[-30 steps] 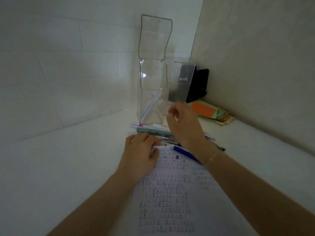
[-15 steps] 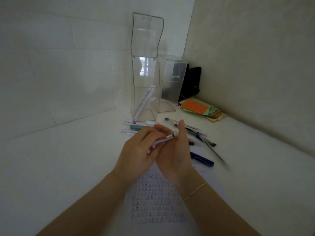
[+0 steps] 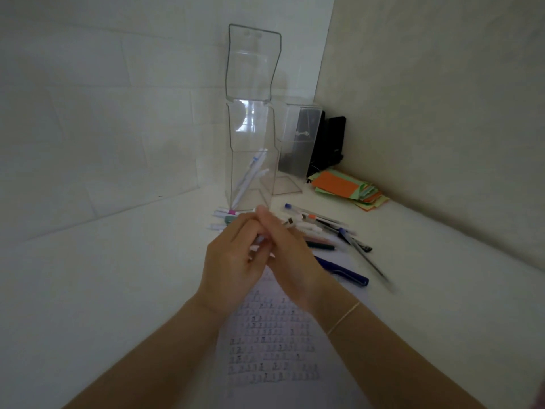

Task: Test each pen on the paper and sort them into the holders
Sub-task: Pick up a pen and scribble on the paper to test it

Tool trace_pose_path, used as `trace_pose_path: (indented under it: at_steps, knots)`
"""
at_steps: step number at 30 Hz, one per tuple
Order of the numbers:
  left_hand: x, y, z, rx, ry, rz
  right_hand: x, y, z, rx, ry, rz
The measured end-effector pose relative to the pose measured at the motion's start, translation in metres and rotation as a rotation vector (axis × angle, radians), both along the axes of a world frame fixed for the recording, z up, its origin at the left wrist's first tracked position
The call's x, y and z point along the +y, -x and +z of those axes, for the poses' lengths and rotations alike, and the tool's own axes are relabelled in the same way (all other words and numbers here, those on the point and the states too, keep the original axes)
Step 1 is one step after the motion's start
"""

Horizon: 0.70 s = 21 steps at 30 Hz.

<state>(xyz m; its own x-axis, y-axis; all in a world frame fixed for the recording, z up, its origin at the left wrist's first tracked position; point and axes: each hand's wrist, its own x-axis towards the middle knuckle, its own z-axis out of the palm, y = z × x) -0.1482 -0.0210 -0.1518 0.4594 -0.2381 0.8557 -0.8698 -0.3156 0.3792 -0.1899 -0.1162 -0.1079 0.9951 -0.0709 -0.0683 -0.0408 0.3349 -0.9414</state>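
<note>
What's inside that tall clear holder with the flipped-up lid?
The tall clear holder has two white pens leaning inside it. Its base is partly hidden behind the hands, so anything lying flat there cannot be seen.

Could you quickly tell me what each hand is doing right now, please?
Left hand: grips the white pen.
Right hand: fingers curled on the same pen.

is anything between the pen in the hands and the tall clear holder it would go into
Nothing visible blocks it. Both hands, left and right, hold the white pen above the printed paper sheet. The tall clear acrylic holder stands just beyond, lid flipped up; loose pens lie flat on the table below that path.
</note>
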Motion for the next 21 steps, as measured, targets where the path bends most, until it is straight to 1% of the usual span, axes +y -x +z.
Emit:
trace_pose_path:
  at_steps: [2,4,5,6,8,9,11,12,16,17,19,21]
  knots:
    - [0.000,0.002,0.003,-0.042,-0.028,-0.021,-0.003,0.002,0.000,0.061,0.246,-0.153]
    - [-0.003,0.003,0.005,-0.034,-0.067,-0.026,-0.019,0.007,0.007,0.045,0.397,-0.329]
    - [-0.004,0.004,0.005,0.022,-0.106,-0.044,-0.032,0.010,0.011,0.019,0.408,-0.395]
    - [-0.004,0.004,0.004,0.109,-0.163,-0.084,-0.046,0.013,0.016,-0.010,0.363,-0.419]
    - [-0.005,0.005,-0.003,0.279,-0.321,-0.191,-0.074,0.023,0.024,-0.045,0.256,-0.374]
    - [-0.005,0.004,-0.008,0.320,-0.418,-0.228,-0.088,0.028,0.024,-0.057,0.264,-0.342]
    - [-0.007,0.001,-0.015,0.312,-0.607,-0.242,-0.107,0.038,0.018,-0.035,0.408,-0.346]
    - [-0.008,0.000,-0.016,0.294,-0.676,-0.240,-0.112,0.043,0.013,-0.026,0.448,-0.357]
    - [-0.008,-0.001,-0.018,0.339,-0.838,-0.223,-0.112,0.063,-0.009,0.040,0.209,-0.252]
    - [-0.008,-0.001,-0.018,0.344,-0.862,-0.212,-0.112,0.065,-0.014,0.064,0.264,-0.229]
    - [-0.009,-0.001,-0.018,0.364,-0.902,-0.190,-0.110,0.068,-0.024,0.105,0.476,-0.226]
    - [-0.010,-0.002,-0.017,0.388,-0.937,-0.177,-0.106,0.067,-0.032,0.106,0.605,-0.319]
